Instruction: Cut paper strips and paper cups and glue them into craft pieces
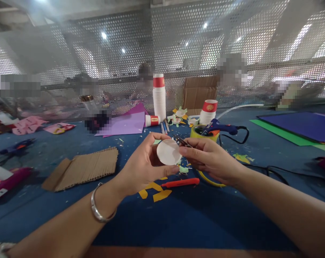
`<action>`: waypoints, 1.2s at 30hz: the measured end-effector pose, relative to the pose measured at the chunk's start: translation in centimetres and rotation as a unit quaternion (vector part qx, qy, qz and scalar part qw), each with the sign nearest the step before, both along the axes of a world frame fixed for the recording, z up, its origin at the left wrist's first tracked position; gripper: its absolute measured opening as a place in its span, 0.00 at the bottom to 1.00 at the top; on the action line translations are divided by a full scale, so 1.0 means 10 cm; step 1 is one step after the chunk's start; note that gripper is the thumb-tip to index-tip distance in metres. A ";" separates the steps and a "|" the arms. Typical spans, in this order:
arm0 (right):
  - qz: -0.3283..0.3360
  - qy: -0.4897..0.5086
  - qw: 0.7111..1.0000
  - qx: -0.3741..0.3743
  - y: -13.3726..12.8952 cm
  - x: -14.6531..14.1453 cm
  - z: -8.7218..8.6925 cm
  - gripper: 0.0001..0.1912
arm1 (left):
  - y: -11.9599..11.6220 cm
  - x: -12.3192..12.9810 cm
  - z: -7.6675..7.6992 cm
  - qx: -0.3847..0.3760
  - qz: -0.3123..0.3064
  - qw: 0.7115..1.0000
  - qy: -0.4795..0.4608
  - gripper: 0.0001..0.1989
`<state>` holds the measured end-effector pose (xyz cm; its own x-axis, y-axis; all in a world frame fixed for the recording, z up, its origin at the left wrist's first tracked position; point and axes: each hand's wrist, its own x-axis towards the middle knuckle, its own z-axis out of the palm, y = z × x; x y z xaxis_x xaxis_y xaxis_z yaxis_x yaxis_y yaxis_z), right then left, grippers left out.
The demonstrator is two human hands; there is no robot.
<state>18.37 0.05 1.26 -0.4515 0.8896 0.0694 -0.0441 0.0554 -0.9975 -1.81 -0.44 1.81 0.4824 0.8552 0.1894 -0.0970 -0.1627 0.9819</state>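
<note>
Between the thumb and fingers of my left hand (141,161) is a round white paper piece (168,152), which looks like the bottom of a paper cup. My right hand (212,157) pinches a small dark metal tool (184,142) at the right edge of that piece; it may be small scissors, but the fingers cover most of it. Below the hands, a red-orange pen-shaped tool (181,183) lies among yellow paper scraps (162,195).
Beyond the hands stand a tall paper cup stack (159,96) and a shorter stack (208,111). A blue glue gun (221,128) rests on a yellow tape roll (196,134), its cord trailing right. Corrugated cardboard (90,170) lies left, coloured sheets (299,125) right. Perforated metal panels (125,46) rise behind.
</note>
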 end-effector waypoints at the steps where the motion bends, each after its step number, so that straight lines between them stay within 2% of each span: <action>1: 0.000 0.000 1.000 0.000 0.00 0.00 0.00 0.23 | 0.01 0.00 -0.01 0.010 0.004 1.000 0.001 0.29; 5: -0.006 0.004 1.000 0.012 0.00 -0.02 0.01 0.22 | 0.03 -0.01 0.01 0.041 0.012 0.999 0.016 0.25; 8: -0.042 -0.011 0.998 0.036 0.03 -0.01 -0.02 0.20 | 0.06 -0.04 0.04 0.048 0.044 0.998 0.023 0.23; 11: -0.084 -0.110 0.983 0.118 0.08 0.02 -0.07 0.17 | 0.13 -0.10 0.04 0.041 0.092 0.995 0.026 0.21; 14: -0.082 -0.282 0.936 0.193 0.11 0.04 -0.12 0.13 | 0.20 -0.16 0.01 0.018 0.114 0.993 0.016 0.16; 17: -0.049 -0.435 0.873 0.216 0.11 0.04 -0.16 0.10 | 0.24 -0.19 -0.01 -0.014 0.101 0.995 0.017 0.14; 20: -0.031 -0.516 0.824 0.233 0.09 0.04 -0.18 0.11 | 0.24 -0.18 -0.03 -0.018 0.083 0.995 0.045 0.16; 23: -0.042 -0.564 0.791 0.233 0.09 0.03 -0.17 0.13 | 0.25 -0.16 -0.06 -0.003 0.084 0.995 0.060 0.22; 26: -0.053 -0.585 0.779 0.219 0.10 0.01 -0.17 0.14 | 0.26 -0.15 -0.08 0.017 0.096 0.992 0.076 0.29; 28: -0.055 -0.591 0.776 0.214 0.11 0.01 -0.18 0.15 | 0.27 -0.15 -0.09 0.038 0.099 0.990 0.094 0.29; 31: -0.056 -0.601 0.770 0.204 0.11 0.01 -0.18 0.16 | 0.28 -0.15 -0.08 0.067 0.106 0.985 0.121 0.24; 36: -0.063 -0.615 0.763 0.188 0.11 0.02 -0.16 0.16 | 0.29 -0.23 0.02 0.069 0.140 0.978 0.140 0.17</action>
